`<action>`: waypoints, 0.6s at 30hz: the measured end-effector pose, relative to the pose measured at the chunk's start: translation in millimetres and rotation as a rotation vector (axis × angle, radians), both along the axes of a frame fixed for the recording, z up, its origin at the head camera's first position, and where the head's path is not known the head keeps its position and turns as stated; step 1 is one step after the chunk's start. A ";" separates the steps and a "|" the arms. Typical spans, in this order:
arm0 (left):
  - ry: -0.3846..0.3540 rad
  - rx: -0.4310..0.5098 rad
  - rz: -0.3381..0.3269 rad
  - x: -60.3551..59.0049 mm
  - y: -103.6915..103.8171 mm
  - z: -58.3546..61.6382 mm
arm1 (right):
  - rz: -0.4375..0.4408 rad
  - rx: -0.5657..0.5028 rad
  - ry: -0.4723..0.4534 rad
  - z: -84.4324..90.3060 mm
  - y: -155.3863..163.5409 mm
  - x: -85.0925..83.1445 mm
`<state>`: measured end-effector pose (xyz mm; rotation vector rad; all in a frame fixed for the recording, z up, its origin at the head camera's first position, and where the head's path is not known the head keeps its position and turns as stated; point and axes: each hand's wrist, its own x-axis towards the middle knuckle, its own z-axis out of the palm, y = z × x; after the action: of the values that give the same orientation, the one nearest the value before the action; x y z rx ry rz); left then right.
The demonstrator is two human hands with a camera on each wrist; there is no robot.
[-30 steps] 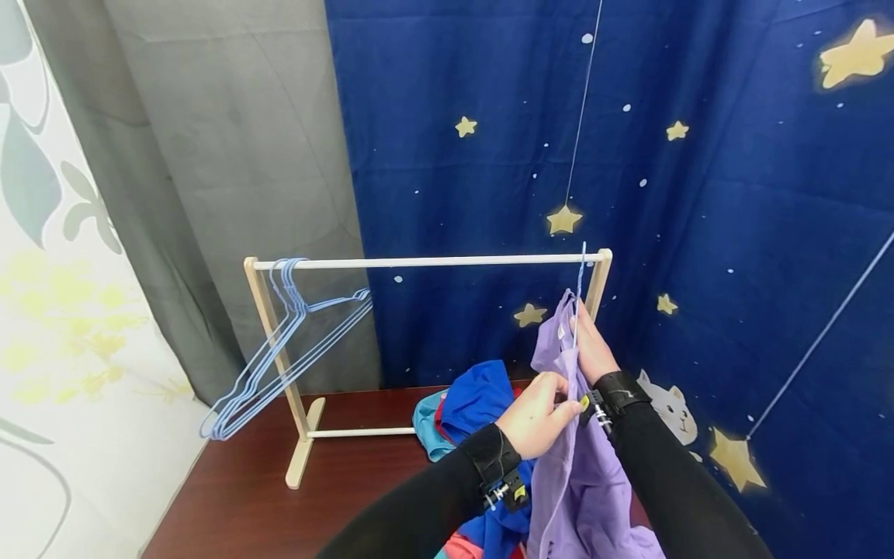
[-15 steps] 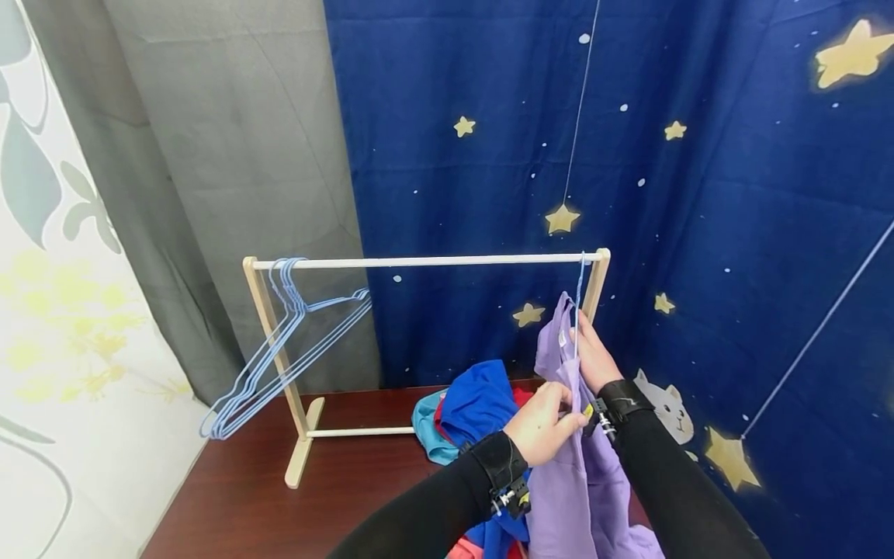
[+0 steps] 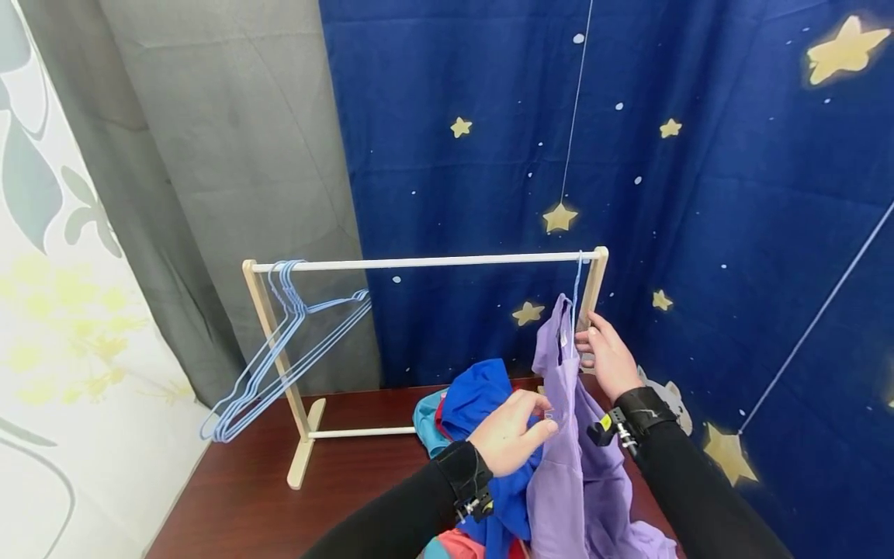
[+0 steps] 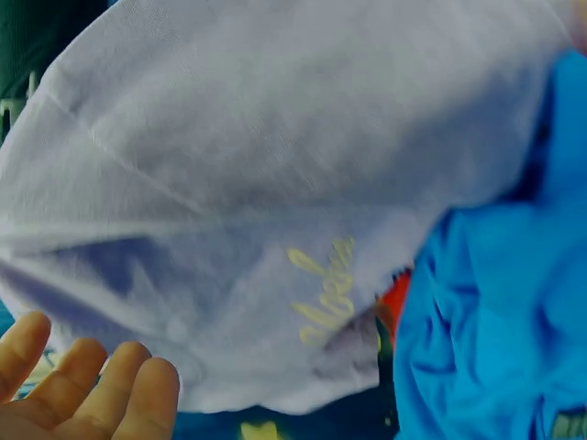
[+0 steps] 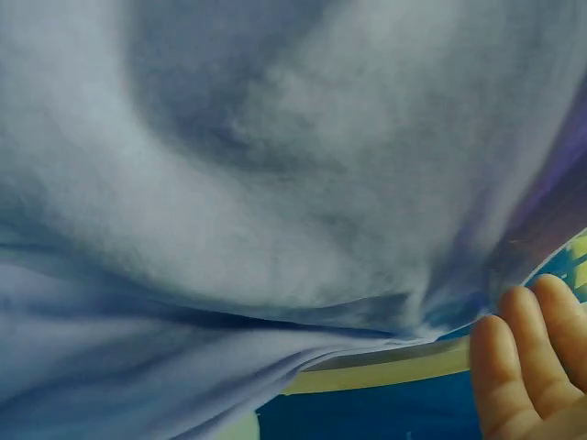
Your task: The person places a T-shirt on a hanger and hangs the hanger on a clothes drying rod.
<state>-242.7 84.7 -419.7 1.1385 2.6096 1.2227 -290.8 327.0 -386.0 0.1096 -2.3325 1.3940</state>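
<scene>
A purple shirt (image 3: 559, 458) hangs on a light blue hanger (image 3: 577, 283) at the right end of the rack's rail. Its lower part trails down toward the table. My left hand (image 3: 508, 433) is just left of the shirt, fingers loosely bent, holding nothing. On the other side, my right hand (image 3: 609, 361) has its fingers spread between the shirt and the rack's right post. Yellow lettering (image 4: 323, 291) shows on the cloth in the left wrist view, with my fingertips below it. The right wrist view has my fingers (image 5: 527, 357) beside the shirt's edge.
Several bare blue hangers (image 3: 296, 310) hang at the left end of the white rail (image 3: 433, 262). A pile of blue, teal and red clothes (image 3: 482, 396) lies on the dark red table (image 3: 363, 481) behind my left hand. Starry blue curtains (image 3: 433, 186) stand behind the rack.
The hanger's hook came down onto the rail with the purple shirt. Both hands then let go: the left drew back leftward, the right moved off to the right.
</scene>
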 end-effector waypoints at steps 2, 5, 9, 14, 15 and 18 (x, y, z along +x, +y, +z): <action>0.027 -0.018 0.013 -0.6 -9.5 -0.7 | -0.049 0.014 0.046 3.2 -1.2 7.0; 0.068 -0.037 0.040 -2.2 -25.2 -2.4 | -0.099 0.019 0.102 8.7 -6.8 19.4; 0.122 -0.057 0.099 -4.5 -47.0 -6.1 | -0.103 0.067 0.180 18.9 -14.4 34.9; 0.217 -0.080 0.196 -7.0 -76.4 -13.5 | -0.047 0.110 0.244 37.1 -28.5 51.2; 0.244 -0.082 0.214 -7.3 -82.5 -15.3 | -0.019 0.095 0.243 40.6 -33.1 53.6; 0.323 -0.085 0.268 -8.3 -99.4 -20.6 | 0.056 0.050 0.217 48.8 -48.8 59.8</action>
<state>-251.0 -14.8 -440.3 1.0774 3.1069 1.0250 -231.0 278.2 -337.2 0.3267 -2.1988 1.2806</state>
